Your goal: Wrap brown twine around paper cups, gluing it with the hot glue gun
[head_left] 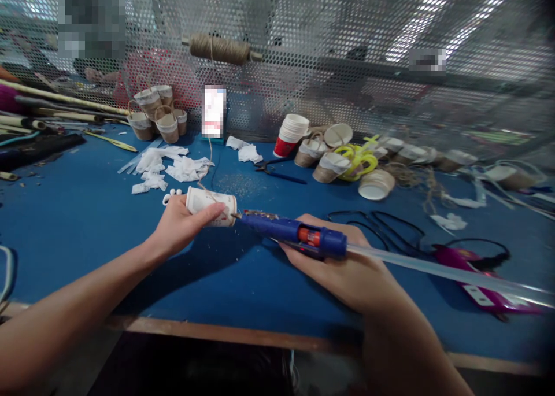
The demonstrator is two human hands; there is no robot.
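Observation:
My left hand (184, 219) is closed around a white paper cup (199, 199) lying on its side, the thumb pressing twine (211, 153) against its wall. That twine runs up from the cup toward a spool (219, 48) on the mesh. In my right hand (338, 269) is a blue hot glue gun (277, 227), with a long clear glue stick (411, 264) sticking out of its back. The gun's nozzle meets or nearly meets the cup's right-hand rim; I cannot tell whether it touches. My right fingers are partly hidden behind the gun.
Twine-wrapped small baskets (167, 124) stand at the back left, near crumpled white fabric pieces (188, 167). Pliers (281, 173), stacked cups (291, 136) and yellow-handled scissors (358, 159) lie behind. A purple power strip (472, 280) and black cord are at right. A phone (214, 111) leans against the mesh.

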